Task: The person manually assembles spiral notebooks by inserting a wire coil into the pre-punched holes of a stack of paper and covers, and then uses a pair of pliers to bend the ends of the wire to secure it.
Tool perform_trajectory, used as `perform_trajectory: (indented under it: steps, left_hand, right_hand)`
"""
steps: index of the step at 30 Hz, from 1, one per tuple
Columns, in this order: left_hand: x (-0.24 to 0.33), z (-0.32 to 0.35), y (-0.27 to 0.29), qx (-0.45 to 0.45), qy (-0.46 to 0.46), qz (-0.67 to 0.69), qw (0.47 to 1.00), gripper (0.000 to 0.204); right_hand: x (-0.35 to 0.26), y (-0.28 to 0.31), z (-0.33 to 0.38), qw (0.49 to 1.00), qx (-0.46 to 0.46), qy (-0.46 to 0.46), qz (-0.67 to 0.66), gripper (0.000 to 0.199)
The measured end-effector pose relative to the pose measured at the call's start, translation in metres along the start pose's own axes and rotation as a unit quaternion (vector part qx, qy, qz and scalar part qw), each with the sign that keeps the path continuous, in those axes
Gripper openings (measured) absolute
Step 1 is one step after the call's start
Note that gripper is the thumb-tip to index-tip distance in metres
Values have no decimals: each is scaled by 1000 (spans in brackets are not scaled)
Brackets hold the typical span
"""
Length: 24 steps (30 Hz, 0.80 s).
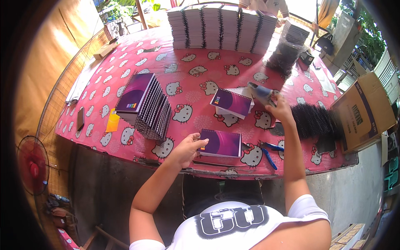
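A purple notebook (223, 143) lies at the table's front edge. My left hand (190, 149) grips its left side, with the thumb on top of the cover. Farther right, my right hand (281, 109) is closed round a grey-blue hand-held tool (261, 92) whose exact kind I cannot make out. Just left of that tool, another purple notebook cover (231, 102) rests on loose white sheets (246, 92). Blue-handled pliers (269, 159) lie between my forearms, right of the front notebook.
A tall stack of purple spiral notebooks (143, 104) stands at the left. Black binding coils (315, 121) lie by an opened cardboard box (364, 112) on the right. Thick rows of bound pads (221, 29) line the back. A red fan (33, 166) stands beyond the left edge.
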<state>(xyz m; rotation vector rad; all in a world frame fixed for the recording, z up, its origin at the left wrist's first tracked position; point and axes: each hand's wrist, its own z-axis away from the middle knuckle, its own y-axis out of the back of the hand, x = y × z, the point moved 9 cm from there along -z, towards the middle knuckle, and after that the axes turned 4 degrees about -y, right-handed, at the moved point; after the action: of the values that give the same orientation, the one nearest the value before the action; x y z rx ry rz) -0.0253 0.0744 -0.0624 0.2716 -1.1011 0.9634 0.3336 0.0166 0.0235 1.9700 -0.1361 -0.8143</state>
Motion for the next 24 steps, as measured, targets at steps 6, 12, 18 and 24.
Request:
perform_trajectory:
  steps: [6, 12, 18, 24]
  left_hand:
    - [2, -12, 2, -3, -29, 58, 998, 77]
    - [1, -1, 6, 73, -48, 75, 993, 83]
    - [3, -10, -18, -50, 28, 4, 998, 39]
    - [-5, -17, -15, -48, 43, 47, 997, 34]
  right_hand:
    - [27, -13, 1, 992, -29, -91, 83, 30]
    - [-28, 4, 57, 996, -60, -51, 52, 34]
    - [-89, -54, 157, 963, -246, -80, -74, 54]
    - [-87, -52, 155, 960, -223, -106, -134, 57]
